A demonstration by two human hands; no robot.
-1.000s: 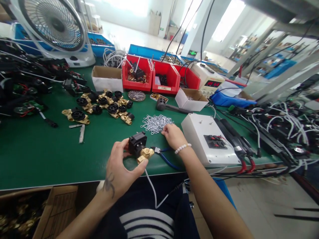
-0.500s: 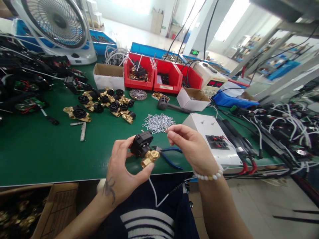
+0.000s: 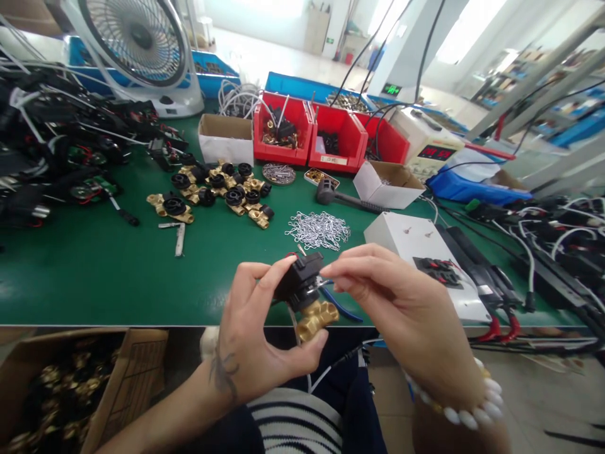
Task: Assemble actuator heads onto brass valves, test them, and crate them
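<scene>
My left hand (image 3: 258, 334) grips a motorized valve between fingers and thumb, just over the table's front edge. Its black actuator housing (image 3: 302, 272) is uppermost and tilted, and its brass body (image 3: 317, 318) points toward me. My right hand (image 3: 401, 302), wearing a beaded bracelet, pinches a small silver wire clip (image 3: 315, 287) against the neck between housing and brass; the fingertips partly hide it. Beyond the hands lies a heap of similar wire clips (image 3: 319, 230). Cutting pliers with blue handles (image 3: 348, 310) lie behind the valve, mostly covered.
Several brass valve bodies (image 3: 236, 195) lie at mid-left, near a small metal tool (image 3: 180, 239). A black hammer (image 3: 326, 191) rests before the red bins (image 3: 283, 151). A grey control box (image 3: 401, 239) stands right. Below left is a carton (image 3: 137, 372) of brass parts.
My right hand has moved from the edge of the clip heap to the valve, bringing the clip against its neck. The camera view has shifted left, so the table appears further left.
</scene>
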